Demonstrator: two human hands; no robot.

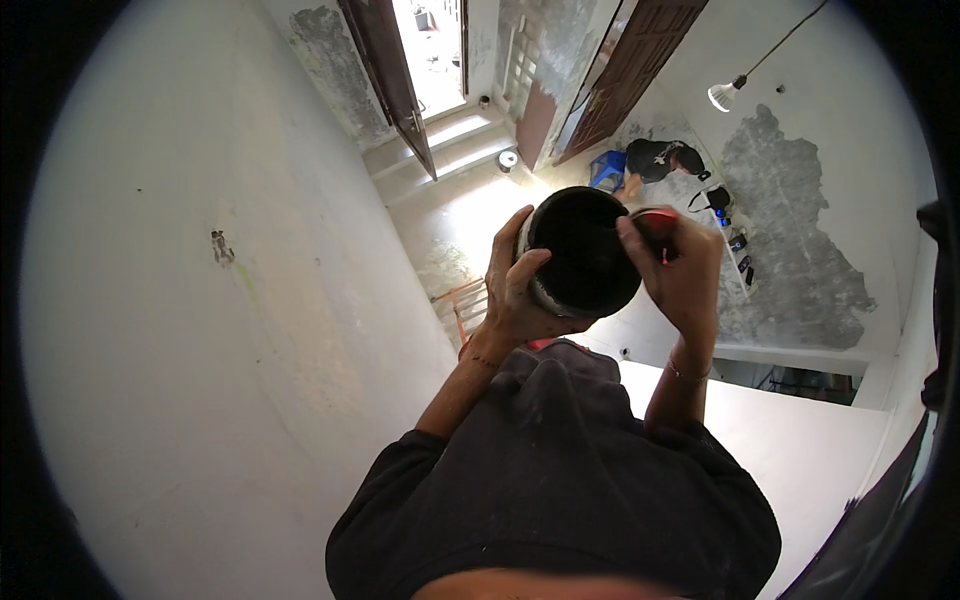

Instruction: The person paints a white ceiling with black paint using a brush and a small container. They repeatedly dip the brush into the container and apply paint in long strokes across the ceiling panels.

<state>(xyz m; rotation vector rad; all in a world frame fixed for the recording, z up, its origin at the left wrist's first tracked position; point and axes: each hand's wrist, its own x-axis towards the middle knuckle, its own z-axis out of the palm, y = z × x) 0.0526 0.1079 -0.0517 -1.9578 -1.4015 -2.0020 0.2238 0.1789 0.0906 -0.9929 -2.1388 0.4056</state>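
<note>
A round black bucket (583, 255), dark inside with a pale smeared outer side, is held up in front of my chest. My left hand (512, 285) is wrapped round its left side, the thumb over the rim. At the right rim, my right hand (685, 265) is closed on a tool with a red handle (656, 220). Its working end is lost against the dark bucket, so its kind does not show. What lies at the bottom of the bucket is too dark to make out.
A white wall (250, 330) stands close on the left. Below are an orange ladder frame (462, 303), a small white container (508, 160) and an open brown door (395, 90). A person in dark clothing (660, 160) is near a blue stool (606, 170). A bulb (722, 97) hangs at upper right.
</note>
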